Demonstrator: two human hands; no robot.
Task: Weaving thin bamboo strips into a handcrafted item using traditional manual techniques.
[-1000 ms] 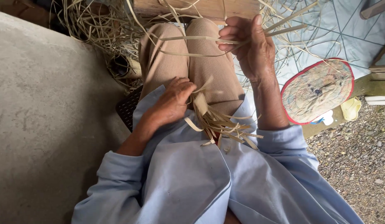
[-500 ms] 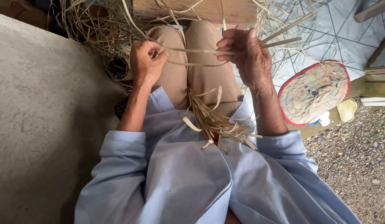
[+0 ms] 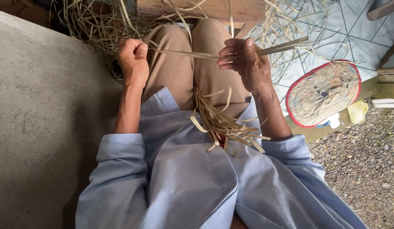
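My left hand (image 3: 133,60) is a closed fist over my left knee, gripping one end of thin pale straw strips (image 3: 192,54). The strips stretch across both knees to my right hand (image 3: 243,63), which pinches them between thumb and fingers; their ends stick out to the right. A loose bundle of cut straw strips (image 3: 222,123) lies in my lap between my thighs, against the blue shirt.
A tangle of straw (image 3: 91,21) lies on the ground beyond my knees, under a wooden plank (image 3: 201,8). A round woven fan with a red rim (image 3: 324,94) lies at the right by gravel. A concrete slab (image 3: 40,118) fills the left.
My left hand rose from the lap bundle to my left knee and pulled the strips out leftward, taut between both hands. My right hand stayed near my right knee.
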